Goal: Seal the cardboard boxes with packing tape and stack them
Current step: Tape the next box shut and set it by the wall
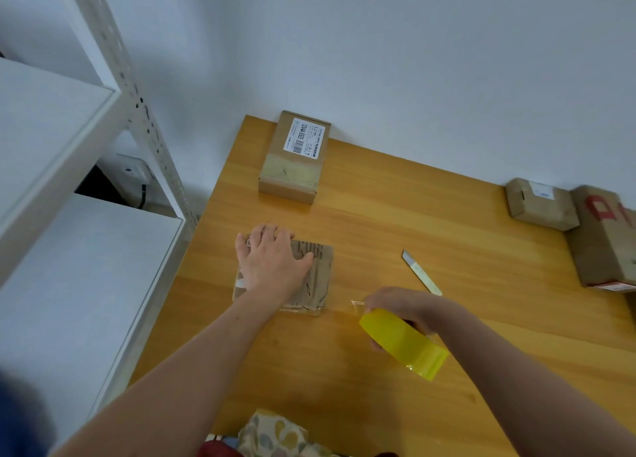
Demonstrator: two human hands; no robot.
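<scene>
A flat, worn cardboard box (318,277) lies on the wooden table (395,222) near its left side. My left hand (272,260) rests flat on top of it with the fingers spread and reaching over its far edge. My right hand (399,310) grips a roll of yellow packing tape (404,343) just right of the box, a little above the table. A short clear strip of tape (356,304) sticks out from the roll toward the box. A taped box with a white label (296,157) stands at the table's far edge.
A utility knife (421,272) lies on the table right of the flat box. Two more cardboard boxes (540,203) (604,240) sit at the right edge. A white metal shelf unit (69,167) stands to the left. Patterned fabric (275,436) shows at the near edge.
</scene>
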